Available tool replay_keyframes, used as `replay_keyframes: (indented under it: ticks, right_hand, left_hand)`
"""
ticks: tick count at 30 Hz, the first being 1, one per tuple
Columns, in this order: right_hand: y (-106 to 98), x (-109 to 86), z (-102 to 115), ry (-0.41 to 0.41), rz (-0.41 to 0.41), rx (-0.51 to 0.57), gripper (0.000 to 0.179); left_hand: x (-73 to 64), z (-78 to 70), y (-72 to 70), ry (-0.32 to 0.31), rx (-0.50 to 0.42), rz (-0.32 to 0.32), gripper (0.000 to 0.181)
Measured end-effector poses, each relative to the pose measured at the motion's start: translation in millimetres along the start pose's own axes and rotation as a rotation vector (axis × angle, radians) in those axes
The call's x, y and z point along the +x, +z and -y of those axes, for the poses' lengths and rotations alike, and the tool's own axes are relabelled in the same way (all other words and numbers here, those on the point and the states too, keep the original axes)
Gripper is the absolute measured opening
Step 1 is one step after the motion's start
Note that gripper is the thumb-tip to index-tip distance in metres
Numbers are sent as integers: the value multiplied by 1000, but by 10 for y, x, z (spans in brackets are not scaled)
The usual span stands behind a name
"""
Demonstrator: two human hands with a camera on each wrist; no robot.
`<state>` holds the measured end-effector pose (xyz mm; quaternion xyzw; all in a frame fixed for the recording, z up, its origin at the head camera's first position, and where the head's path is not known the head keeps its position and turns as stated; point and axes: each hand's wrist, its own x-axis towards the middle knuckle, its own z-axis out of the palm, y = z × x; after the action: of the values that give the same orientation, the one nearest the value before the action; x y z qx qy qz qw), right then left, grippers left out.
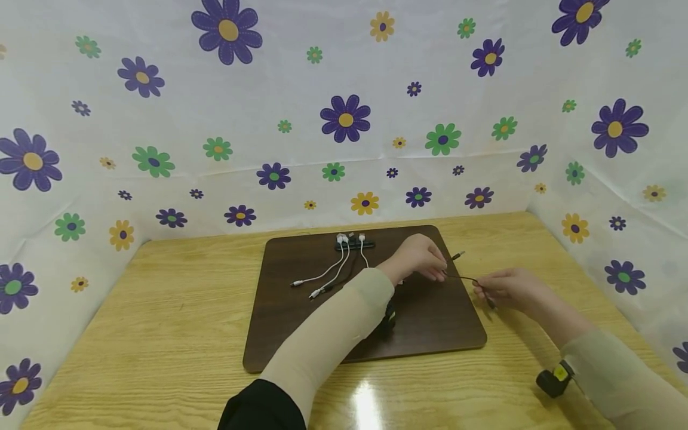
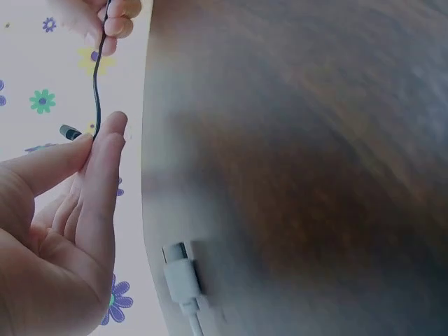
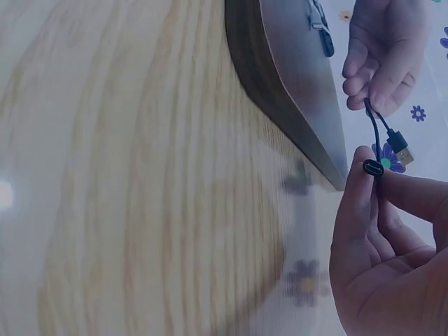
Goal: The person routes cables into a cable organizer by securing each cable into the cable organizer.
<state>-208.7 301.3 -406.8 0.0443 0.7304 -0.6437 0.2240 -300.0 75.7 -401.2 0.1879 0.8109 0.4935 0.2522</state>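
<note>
A short black USB cable (image 1: 461,277) stretches between my two hands above the right edge of a dark brown board (image 1: 430,322). Between thumb and forefinger, my left hand (image 1: 416,260) pinches it near one end; the black USB-A plug (image 3: 400,145) sticks out past those fingers. My right hand (image 1: 510,289) pinches the cable near its other end, where a small oval USB-C plug (image 3: 373,168) shows beside the fingertips in the right wrist view. Below my left hand, in its wrist view, a white cable plug (image 2: 182,280) lies on the board.
Towards the board's back, a black cable holder (image 1: 368,244) carries several cables, among them white cables (image 1: 322,276) spreading forward. The board lies on a light wooden table (image 1: 161,334). A flowered cloth (image 1: 301,89) hangs behind and at both sides.
</note>
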Motion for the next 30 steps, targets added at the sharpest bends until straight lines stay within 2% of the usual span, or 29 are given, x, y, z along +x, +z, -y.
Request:
replay_keyframes:
  ticks: [5, 10, 15, 21, 30]
  right_hand:
    - [13, 8, 18, 11, 31, 11, 25]
    - [41, 50, 39, 22, 48, -3, 35]
    - [80, 103, 50, 12, 70, 31, 37]
    - [125, 180, 71, -15, 93, 51, 25]
    - [222, 260, 148, -11, 95, 76, 23]
  left_hand:
    - [-11, 25, -61, -44, -82, 18, 16]
    - [-11, 46, -122, -71, -123, 37, 19]
    - [-18, 89, -194, -87, -160, 44, 21]
    - [-40, 99, -295, -96, -150, 54, 24]
    - [-117, 71, -438, -125, -132, 44, 27]
